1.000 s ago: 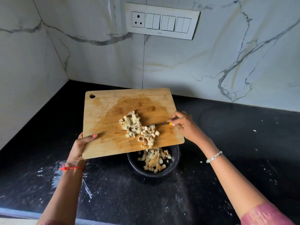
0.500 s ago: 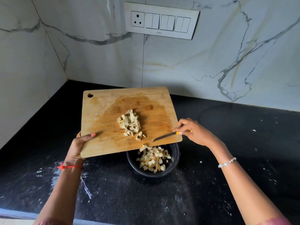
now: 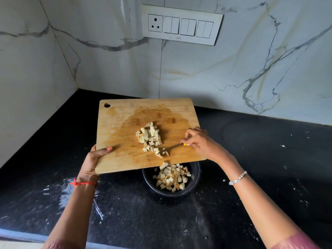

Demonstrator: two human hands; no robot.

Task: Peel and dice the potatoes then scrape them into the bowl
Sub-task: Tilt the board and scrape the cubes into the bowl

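Two hands are in view: one left hand (image 3: 93,159), whose thumb lies on top of the near left corner of one wooden cutting board (image 3: 125,133), and one right hand (image 3: 201,143), whose fingers pinch one knife (image 3: 173,147) at its yellow handle end. One black bowl (image 3: 195,178) sits just below the right fingers. The potato cubes fall into two groups, too many to count singly: one heap on the board (image 3: 150,135) just left of the right fingertips, and one pile in the bowl (image 3: 171,178). One cube (image 3: 163,165) is at the board's near edge. Each wrist carries one band: one red thread (image 3: 81,183), one beaded bracelet (image 3: 237,177). One switch plate (image 3: 181,24) is on the wall, well beyond both hands, with one socket and six rockers.
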